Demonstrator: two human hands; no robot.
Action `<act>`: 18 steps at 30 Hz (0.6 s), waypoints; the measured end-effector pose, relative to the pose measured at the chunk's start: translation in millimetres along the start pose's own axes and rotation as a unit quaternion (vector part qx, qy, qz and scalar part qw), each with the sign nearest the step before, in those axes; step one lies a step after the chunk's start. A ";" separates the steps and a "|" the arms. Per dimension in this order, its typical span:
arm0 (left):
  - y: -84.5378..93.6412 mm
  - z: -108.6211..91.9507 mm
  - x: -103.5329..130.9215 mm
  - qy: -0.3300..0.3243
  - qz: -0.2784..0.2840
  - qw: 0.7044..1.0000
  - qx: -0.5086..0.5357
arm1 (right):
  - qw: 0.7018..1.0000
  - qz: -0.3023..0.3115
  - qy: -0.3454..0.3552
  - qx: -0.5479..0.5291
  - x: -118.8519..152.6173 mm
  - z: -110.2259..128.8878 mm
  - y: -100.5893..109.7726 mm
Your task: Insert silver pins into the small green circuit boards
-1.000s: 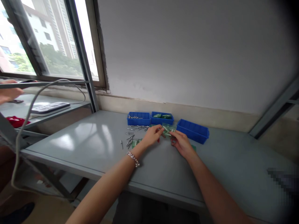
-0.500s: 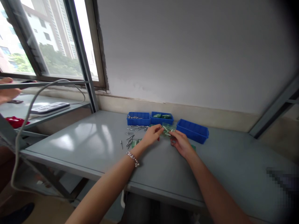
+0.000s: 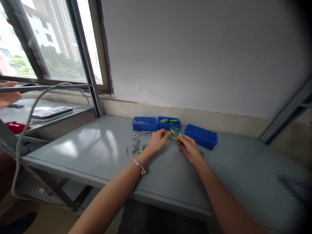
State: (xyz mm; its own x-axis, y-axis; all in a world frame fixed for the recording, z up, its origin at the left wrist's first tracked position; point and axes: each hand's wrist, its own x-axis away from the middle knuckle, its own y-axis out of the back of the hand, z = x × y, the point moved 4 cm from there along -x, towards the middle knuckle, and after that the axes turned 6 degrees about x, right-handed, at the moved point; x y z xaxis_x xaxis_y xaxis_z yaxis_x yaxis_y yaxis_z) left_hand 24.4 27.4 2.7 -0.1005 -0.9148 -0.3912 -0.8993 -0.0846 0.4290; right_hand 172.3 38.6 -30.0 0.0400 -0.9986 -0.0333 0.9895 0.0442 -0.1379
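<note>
My left hand [image 3: 158, 140] and my right hand [image 3: 188, 148] meet over the grey table [image 3: 102, 152], both pinching a small green part with metal pins [image 3: 174, 135] between their fingertips. A bead bracelet sits on my left wrist. Loose metal pins [image 3: 136, 143] lie scattered just left of my left hand, with another green piece [image 3: 140, 149] among them. A further green piece [image 3: 202, 153] peeks out beside my right wrist.
Three blue bins stand at the back by the wall: the left one [image 3: 144, 123] with metal pins, the middle one [image 3: 169, 123] with green parts, the right one [image 3: 201, 136] angled. A shelf at left carries a white power strip [image 3: 51, 112]; another person's hand [image 3: 8, 97] shows at the far left.
Both hands have shifted slightly away from me, lifting the small green part a little toward the bins. Nothing else moved.
</note>
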 end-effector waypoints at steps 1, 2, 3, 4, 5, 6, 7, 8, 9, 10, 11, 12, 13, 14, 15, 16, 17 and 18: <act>2.8 0.0 -0.4 0.008 -0.021 1.000 -0.013 | 1.000 -0.016 0.008 0.005 -0.4 0.7 1.4; 5.8 -0.1 -0.9 0.016 -0.043 0.999 -0.027 | 0.999 -0.032 0.016 0.012 -0.7 1.2 2.9; 8.6 0.1 -1.4 0.025 -0.061 0.997 -0.037 | 0.998 -0.047 0.023 0.020 -1.1 1.6 4.4; 10.4 0.7 -1.9 0.039 -0.067 0.996 -0.037 | 0.997 -0.060 0.029 0.029 -1.5 1.7 5.7; 10.9 1.8 -2.4 0.059 -0.060 0.996 -0.022 | 0.996 -0.070 0.036 0.038 -1.9 1.7 6.9; 10.0 3.4 -2.6 0.083 -0.040 0.996 0.010 | 0.995 -0.078 0.045 0.048 -2.3 1.7 7.9; 7.6 5.2 -2.5 0.110 -0.007 0.992 0.057 | 0.993 -0.082 0.057 0.061 -2.8 1.7 8.6; 4.1 6.8 -1.8 0.137 0.032 0.984 0.112 | 0.991 -0.081 0.071 0.074 -3.3 1.9 8.7; 0.3 7.8 -0.6 0.162 0.072 0.970 0.167 | 0.989 -0.075 0.088 0.088 -3.7 2.3 8.4; -3.1 8.5 0.8 0.182 0.108 0.954 0.214 | 0.987 -0.065 0.106 0.102 -3.9 3.0 7.5; -6.0 9.0 2.2 0.199 0.136 0.938 0.249 | 0.984 -0.053 0.122 0.116 -4.0 3.8 6.3; -8.0 9.3 3.3 0.209 0.156 0.926 0.274 | 0.981 -0.039 0.139 0.129 -3.8 5.0 5.0; -9.2 9.6 3.9 0.216 0.168 0.917 0.291 | 0.977 -0.027 0.154 0.143 -3.3 6.4 3.5; -9.8 9.8 4.1 0.220 0.171 0.911 0.303 | 0.973 -0.016 0.169 0.158 -2.7 7.9 2.2; -10.2 10.0 4.1 0.223 0.170 0.908 0.310 | 0.968 -0.007 0.183 0.174 -2.0 9.5 1.1; -10.4 9.9 3.9 0.225 0.166 0.907 0.314 | 0.962 0.001 0.197 0.188 -1.3 10.9 0.2; -10.6 9.4 3.6 0.223 0.162 0.907 0.318 | 0.957 0.007 0.209 0.200 -0.8 12.0 -0.3; -11.0 8.8 3.4 0.221 0.158 0.907 0.321 | 0.953 0.010 0.219 0.207 -0.5 12.6 -0.5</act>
State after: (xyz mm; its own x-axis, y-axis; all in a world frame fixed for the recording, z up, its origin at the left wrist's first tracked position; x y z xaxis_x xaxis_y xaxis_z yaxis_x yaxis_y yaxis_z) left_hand 30.2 28.7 -10.5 -0.3444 -0.9341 0.0946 -0.9319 0.3279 -0.1552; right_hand 173.5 38.8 -17.4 0.0867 -0.8863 -0.4548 0.9626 -0.0431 0.2674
